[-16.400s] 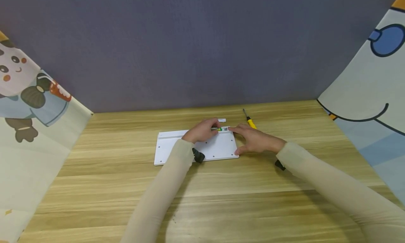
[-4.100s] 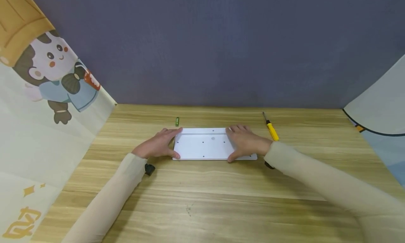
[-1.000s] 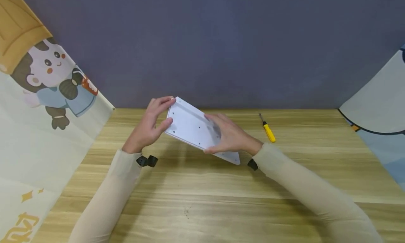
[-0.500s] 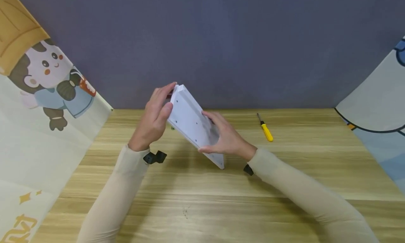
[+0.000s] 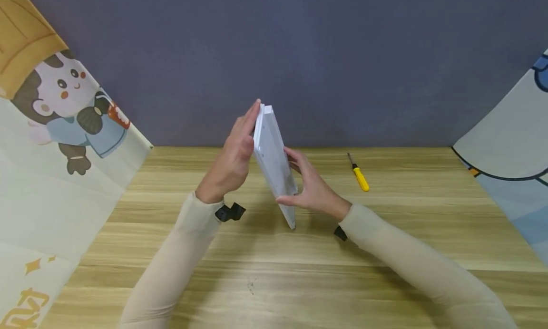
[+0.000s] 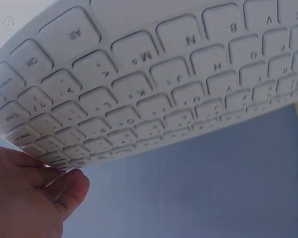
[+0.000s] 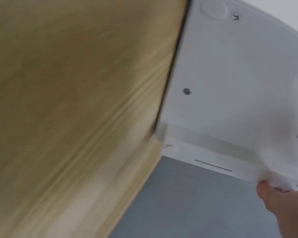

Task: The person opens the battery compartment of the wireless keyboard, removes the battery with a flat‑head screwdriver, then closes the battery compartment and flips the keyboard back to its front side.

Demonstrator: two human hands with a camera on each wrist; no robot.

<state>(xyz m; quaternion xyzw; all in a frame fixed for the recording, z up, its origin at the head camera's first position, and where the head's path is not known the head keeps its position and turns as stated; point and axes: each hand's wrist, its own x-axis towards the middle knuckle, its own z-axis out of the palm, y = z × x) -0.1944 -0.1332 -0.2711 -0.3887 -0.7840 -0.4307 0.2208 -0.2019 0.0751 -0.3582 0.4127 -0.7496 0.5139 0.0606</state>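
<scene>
A white keyboard (image 5: 272,160) stands steeply on end over the table in the head view, its screwed back facing right. My left hand (image 5: 233,162) holds its raised end, long fingers along the key side and thumb at the edge. Rows of keys (image 6: 149,84) fill the left wrist view, with the left fingertips at the keyboard's edge. Lower down, my right hand (image 5: 314,184) grips the keyboard across its width, thumb on the near long edge and fingers at the far one. The right wrist view shows the back panel (image 7: 238,79) with screws and a raised ridge (image 7: 208,153).
A screwdriver (image 5: 360,178) with a yellow handle lies on the wooden table (image 5: 342,272) to the right of my right hand. Behind the table rises a dark grey-blue wall (image 5: 364,67). Printed cartoon panels (image 5: 64,105) flank both sides.
The keyboard, flat on the table 4.1 s ago, has been lifted and turned ever steeper. My left hand has gone up and right with its end. The green battery seen earlier is now out of sight.
</scene>
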